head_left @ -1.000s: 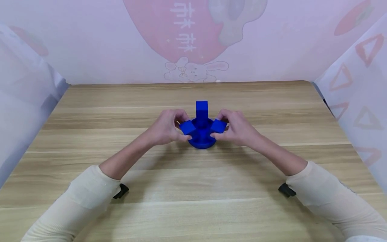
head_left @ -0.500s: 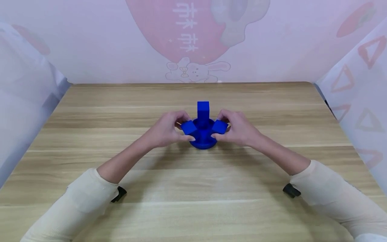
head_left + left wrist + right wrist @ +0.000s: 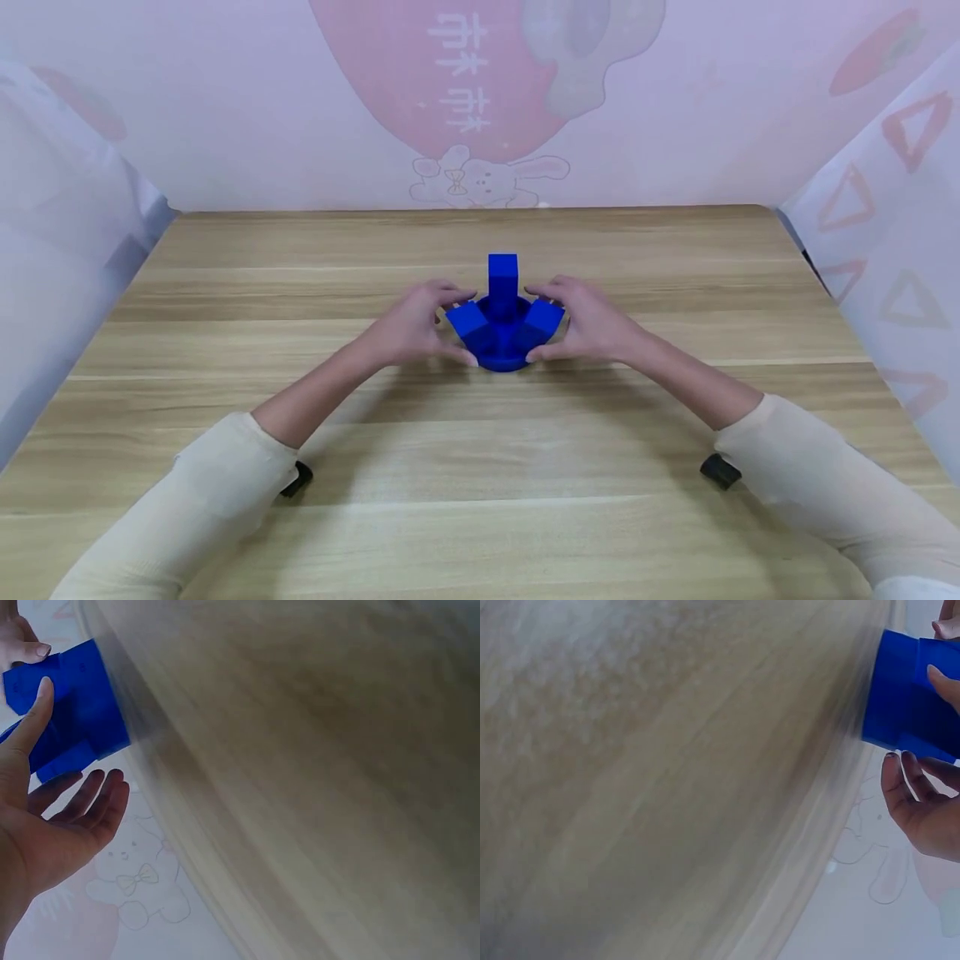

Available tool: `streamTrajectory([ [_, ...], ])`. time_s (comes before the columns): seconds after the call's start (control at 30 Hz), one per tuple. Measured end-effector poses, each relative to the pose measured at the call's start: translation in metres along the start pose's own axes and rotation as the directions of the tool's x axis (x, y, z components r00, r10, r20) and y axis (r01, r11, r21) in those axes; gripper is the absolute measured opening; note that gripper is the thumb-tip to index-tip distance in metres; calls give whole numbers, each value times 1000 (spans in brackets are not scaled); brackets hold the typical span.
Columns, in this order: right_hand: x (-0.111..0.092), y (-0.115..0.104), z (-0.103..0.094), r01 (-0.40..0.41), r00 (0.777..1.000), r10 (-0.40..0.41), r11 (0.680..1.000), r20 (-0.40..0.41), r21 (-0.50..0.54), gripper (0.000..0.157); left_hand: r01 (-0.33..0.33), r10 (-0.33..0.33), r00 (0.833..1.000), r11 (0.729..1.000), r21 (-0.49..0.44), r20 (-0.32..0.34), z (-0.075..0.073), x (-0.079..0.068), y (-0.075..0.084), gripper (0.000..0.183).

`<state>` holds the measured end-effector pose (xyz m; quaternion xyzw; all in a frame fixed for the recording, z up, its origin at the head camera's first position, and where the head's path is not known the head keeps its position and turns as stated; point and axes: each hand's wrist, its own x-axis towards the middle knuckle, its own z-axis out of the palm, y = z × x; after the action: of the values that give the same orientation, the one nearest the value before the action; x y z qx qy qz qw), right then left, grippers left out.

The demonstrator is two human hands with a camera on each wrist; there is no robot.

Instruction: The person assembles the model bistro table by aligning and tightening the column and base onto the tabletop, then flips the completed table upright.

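A blue piece with a round base [image 3: 502,364] stands on the table, three square-topped blocks on it: a back block [image 3: 502,279], a left block [image 3: 467,319] and a right block [image 3: 545,317]. Around the left block my left hand [image 3: 411,325] is spread, fingers behind and thumb in front near the base rim. My right hand [image 3: 596,323] mirrors it at the right block. In the left wrist view the thumb overlaps the blue piece [image 3: 86,697] while the fingers stand apart from it; whether the thumb touches is unclear. The right wrist view shows fingertips just off the blue piece [image 3: 900,694].
The wood-grain table [image 3: 495,467] extends all around the piece. A pale printed panel [image 3: 247,100] rises at its back edge, with white sheets at both sides. Dark devices [image 3: 722,472] sit under both sleeves.
Both hands have loosened from the left and right blocks, which they were gripping; thumbs and fingers have spread apart. The blocks now sit lower toward the base, and the piece stays in place.
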<state>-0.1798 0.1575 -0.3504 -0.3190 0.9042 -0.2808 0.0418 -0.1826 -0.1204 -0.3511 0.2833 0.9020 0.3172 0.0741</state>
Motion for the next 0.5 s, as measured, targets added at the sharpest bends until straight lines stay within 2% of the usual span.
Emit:
streamTrajectory([
  [0.23, 4, 6, 3, -46, 997, 47, 999, 58, -23, 97, -11, 7, 999, 996, 92, 45, 5, 8, -4, 93],
  [0.5, 8, 13, 6, -5, 999, 5, 1000, 42, -4, 91, -37, 32, 998, 996, 81, 56, 6, 13, -7, 89],
])
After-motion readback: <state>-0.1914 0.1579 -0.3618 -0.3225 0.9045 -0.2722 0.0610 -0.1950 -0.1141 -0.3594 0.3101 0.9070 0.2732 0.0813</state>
